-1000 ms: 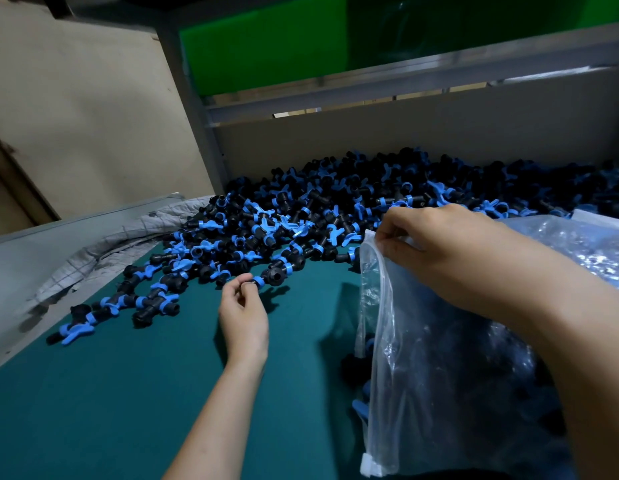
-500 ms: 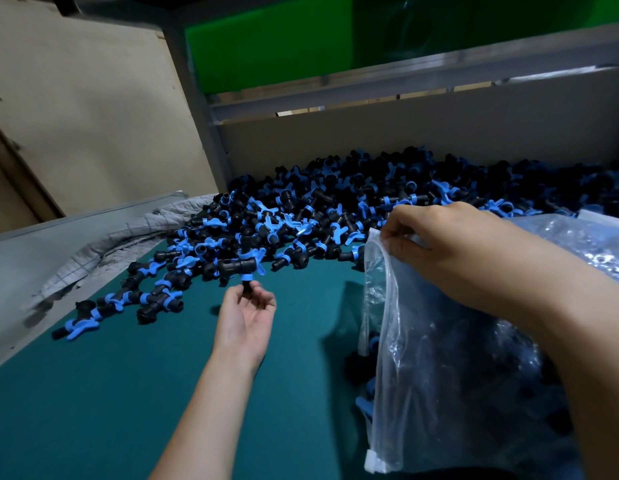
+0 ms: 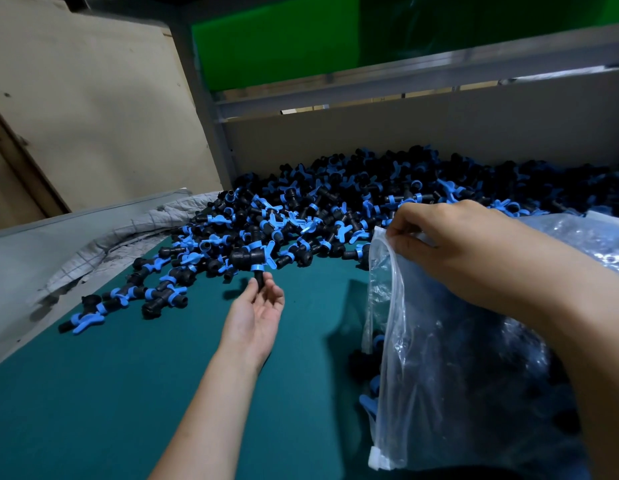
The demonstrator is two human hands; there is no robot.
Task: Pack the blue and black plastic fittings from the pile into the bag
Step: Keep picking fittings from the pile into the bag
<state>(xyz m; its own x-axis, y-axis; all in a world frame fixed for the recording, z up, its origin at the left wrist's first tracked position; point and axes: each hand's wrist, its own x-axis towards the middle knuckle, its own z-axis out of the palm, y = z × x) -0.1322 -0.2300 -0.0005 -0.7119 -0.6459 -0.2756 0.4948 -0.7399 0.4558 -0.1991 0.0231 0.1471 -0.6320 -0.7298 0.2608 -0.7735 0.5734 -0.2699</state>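
A big pile of black fittings with blue handles [image 3: 335, 209] covers the far half of the green table [image 3: 128, 393]. My left hand [image 3: 258, 306] is palm up at the pile's near edge and pinches the stem of one black and blue fitting [image 3: 251, 259] between thumb and fingers, the fitting's body standing above the fingertips. My right hand [image 3: 450, 244] pinches the top rim of a clear plastic bag [image 3: 439, 358] at the right. Dark fittings show through the bag's wall.
A grey quilted cloth [image 3: 128, 233] lies along the left edge of the table beside a grey ledge. A cardboard wall [image 3: 405, 133] backs the pile. A row of fittings [image 3: 128, 299] trails toward the near left. More clear plastic lies at the far right.
My left hand turned palm up and lifted one fitting out of the pile's near edge. My right hand kept its hold on the bag's rim.
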